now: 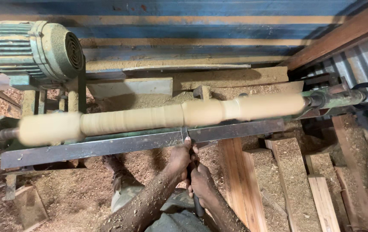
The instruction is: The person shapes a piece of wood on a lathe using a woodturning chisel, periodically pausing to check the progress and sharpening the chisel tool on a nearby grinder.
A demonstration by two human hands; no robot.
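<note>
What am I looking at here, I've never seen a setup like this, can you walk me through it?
This is one picture from a camera worn on a person's head, looking down at their own hands. In front of them is a wood lathe: a long pale wooden piece is held sideways between two ends and looks blurred, which suggests it is spinning. The green electric motor sits at the upper left. A dark metal bar runs along the front of the wood as a rest. Both hands grip a dark-handled cutting tool whose thin blade lies across that bar and reaches the wood. The left hand is nearer the bar, the right hand just behind it on the handle. Sawdust covers the ground and the forearms, and wooden planks lie to the right.
</note>
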